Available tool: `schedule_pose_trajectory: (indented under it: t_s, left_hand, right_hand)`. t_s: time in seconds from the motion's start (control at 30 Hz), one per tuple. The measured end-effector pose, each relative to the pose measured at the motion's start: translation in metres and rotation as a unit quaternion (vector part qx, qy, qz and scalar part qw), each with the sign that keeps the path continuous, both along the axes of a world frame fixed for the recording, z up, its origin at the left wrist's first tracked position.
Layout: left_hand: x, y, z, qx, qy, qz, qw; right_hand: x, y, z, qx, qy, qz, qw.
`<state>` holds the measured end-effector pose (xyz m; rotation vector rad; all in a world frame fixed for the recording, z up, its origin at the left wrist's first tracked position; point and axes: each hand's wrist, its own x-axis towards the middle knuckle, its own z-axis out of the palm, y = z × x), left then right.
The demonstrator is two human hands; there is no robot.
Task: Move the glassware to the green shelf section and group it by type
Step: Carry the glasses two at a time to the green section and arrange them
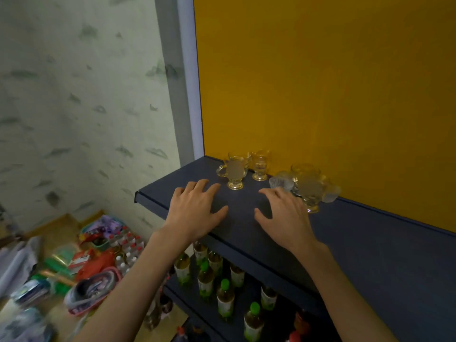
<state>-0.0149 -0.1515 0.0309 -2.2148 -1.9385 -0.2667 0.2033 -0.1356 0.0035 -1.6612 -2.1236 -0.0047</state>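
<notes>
- The glassware sits on the dark blue shelf (pixel 246 223), against the yellow back panel (pixel 320 82). This section is backed in yellow, not green, so I judge every piece here is not yet where it belongs.
- I'll use the frosted handled cup (pixel 233 172) as my landmark. Just behind it and to its right stands a clear footed cup (pixel 260 165), the two nearly touching.
- Well to the right of the frosted cup is a tighter cluster: another footed cup (pixel 309 191) at the front, a small ribbed glass (pixel 281 182) on its near-left side, and more clear pieces behind. They overlap, so I cannot tell exactly how many there are.
- The types look mixed within the groups, which is probably why they need sorting as they move.
- My left hand (pixel 197 208) is open, palm down, fingers spread on or just over the shelf, in front and to the left of the frosted cup, gripping nothing.
- My right hand (pixel 283 213) is also open and empty, fingers loosely curled, to the right of the frosted cup, with its fingertips near the ribbed glass.
- Both forearms reach up and forward over the shelf's front edge, above the green-capped bottles (pixel 225 299) on the shelf below.
- I judge I'm about to take one glass in each hand.
</notes>
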Motion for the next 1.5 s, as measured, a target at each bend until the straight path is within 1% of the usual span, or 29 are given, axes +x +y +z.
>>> schedule_pose_trajectory:
  t_s: [0.1,0.2,0.33,0.5,0.6,0.67,0.8,1.0,1.1,1.2,1.37,1.5]
  left_hand:
    - [-0.013,0.038,0.004,0.015,0.0,0.002,1.0]
    - [-0.016,0.071,0.001,0.011,-0.001,-0.006,1.0]
    - [-0.015,0.114,-0.003,0.02,-0.007,-0.021,1.0]
    - [-0.014,0.159,-0.014,0.024,-0.044,-0.038,0.998]
    - [-0.016,0.175,-0.024,0.02,-0.085,-0.056,0.995]
    - [-0.017,0.184,-0.03,0.014,-0.127,-0.069,0.989]
    - [-0.019,0.194,-0.036,-0.012,-0.262,-0.084,0.961]
    - [-0.015,0.201,-0.045,-0.05,-0.413,-0.088,0.905]
    - [-0.011,0.202,-0.049,-0.069,-0.461,-0.077,0.881]
    - [-0.006,0.202,-0.05,-0.089,-0.504,-0.071,0.856]
    - [0.0,0.202,-0.052,-0.068,-0.524,-0.067,0.846]
    - [0.0,0.203,-0.052,-0.065,-0.559,-0.079,0.823]
  right_hand:
    - [-0.009,0.027,0.0,-0.004,0.008,-0.017,1.0]
    - [-0.016,0.041,-0.004,-0.019,0.028,-0.03,0.999]
    - [-0.025,0.054,-0.011,-0.021,0.031,-0.052,0.998]
    - [-0.036,0.056,-0.015,-0.025,0.042,-0.094,0.994]
    - [-0.041,0.055,-0.019,-0.026,0.045,-0.128,0.99]
    - [-0.044,0.053,-0.02,-0.034,0.04,-0.152,0.987]
    - [-0.045,0.05,-0.023,-0.043,0.03,-0.2,0.978]
    - [-0.035,0.038,-0.031,-0.054,0.034,-0.27,0.961]
    - [-0.027,0.032,-0.037,-0.07,0.042,-0.295,0.952]
    - [-0.02,0.029,-0.039,-0.064,0.051,-0.319,0.944]
    - [-0.001,0.028,-0.035,-0.052,0.066,-0.353,0.932]
    - [0.017,0.035,-0.03,-0.025,0.091,-0.397,0.913]
